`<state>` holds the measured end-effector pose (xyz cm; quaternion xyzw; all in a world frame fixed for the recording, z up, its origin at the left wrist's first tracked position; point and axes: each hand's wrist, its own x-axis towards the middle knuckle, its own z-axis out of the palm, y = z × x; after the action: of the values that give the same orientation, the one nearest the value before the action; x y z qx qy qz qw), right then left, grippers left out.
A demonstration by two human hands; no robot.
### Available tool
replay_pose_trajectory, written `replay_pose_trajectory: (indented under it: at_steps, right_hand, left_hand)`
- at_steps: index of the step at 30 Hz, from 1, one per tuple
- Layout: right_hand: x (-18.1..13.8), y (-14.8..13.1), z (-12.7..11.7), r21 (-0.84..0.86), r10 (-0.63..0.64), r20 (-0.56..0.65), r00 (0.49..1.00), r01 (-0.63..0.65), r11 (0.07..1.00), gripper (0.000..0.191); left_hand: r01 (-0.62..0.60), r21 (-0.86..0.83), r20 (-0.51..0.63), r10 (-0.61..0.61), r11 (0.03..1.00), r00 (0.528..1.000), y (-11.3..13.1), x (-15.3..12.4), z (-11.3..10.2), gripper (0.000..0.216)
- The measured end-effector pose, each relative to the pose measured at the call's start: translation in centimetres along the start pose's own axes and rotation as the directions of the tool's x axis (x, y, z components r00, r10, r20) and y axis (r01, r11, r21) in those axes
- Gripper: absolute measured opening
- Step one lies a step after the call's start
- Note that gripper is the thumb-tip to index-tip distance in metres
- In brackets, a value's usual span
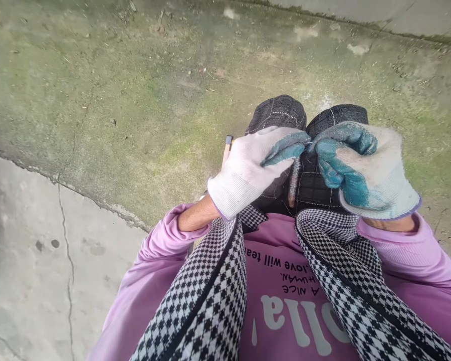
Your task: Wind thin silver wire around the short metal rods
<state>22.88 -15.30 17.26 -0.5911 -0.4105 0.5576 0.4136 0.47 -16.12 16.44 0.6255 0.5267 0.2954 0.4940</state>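
Observation:
My left hand (257,160), in a white glove with blue-green coated fingers, is closed in a pinch above my knees. Facing it, my right hand (368,165) wears a matching glove and has its fingers curled, thumb against forefinger. The fingertips of both hands almost meet. A thin, shiny strand (307,142) shows between them; its material is too fine to tell. Just below hangs or lies a brown stick-like piece (294,183) with a greyish wrapped upper part, against the dark checked trousers (317,183). Its top end is hidden by my left fingers.
Beside my left wrist, a light wooden piece with a black end (228,143) sticks out, mostly covered by the glove. Mossy concrete ground (135,100) spreads ahead. Cracked grey paving (30,250) is at the lower left. A houndstooth-patterned garment (210,296) hangs over my pink top (281,240).

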Motion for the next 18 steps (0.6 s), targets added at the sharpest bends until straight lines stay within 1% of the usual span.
replay_pose_trajectory:
  at_steps: [5, 8, 10, 12, 16, 18]
  right_hand:
    - [0.1, 0.0, -0.1, -0.05, -0.023, 0.038, 0.999, 0.025, 0.998, 0.017]
    - [0.0, -0.1, 0.2, -0.045, -0.047, 0.036, 0.998, 0.049, 0.998, 0.011]
    - [0.0, -0.1, 0.3, -0.027, -0.042, 0.021, 0.999, 0.043, 0.999, 0.01]
    - [0.0, -0.1, 0.2, -0.038, -0.043, 0.002, 0.999, 0.043, 0.998, 0.01]
    - [-0.1, -0.2, 0.1, -0.068, -0.085, -0.009, 0.996, 0.084, 0.994, 0.014]
    - [-0.1, -0.3, 0.1, -0.054, -0.083, 0.007, 0.996, 0.084, 0.995, 0.014]
  left_hand:
    - [0.037, -0.044, -0.001, -0.037, 0.998, 0.999, 1.0, 0.3, -0.3, 0.031]
    - [0.053, -0.1, 0.007, -0.053, 0.994, 0.999, 1.8, 0.3, -0.5, 0.028]
    - [0.06, -0.143, 0.012, -0.059, 0.988, 0.998, 2.1, 0.4, -0.5, 0.027]
    - [0.066, -0.19, 0.03, -0.062, 0.98, 0.998, 2.1, 0.4, -0.6, 0.027]
    - [0.095, -0.268, 0.108, -0.068, 0.959, 0.992, 1.7, 0.6, -0.5, 0.027]
    - [0.089, -0.313, 0.094, -0.062, 0.946, 0.994, 1.5, 0.7, -0.4, 0.021]
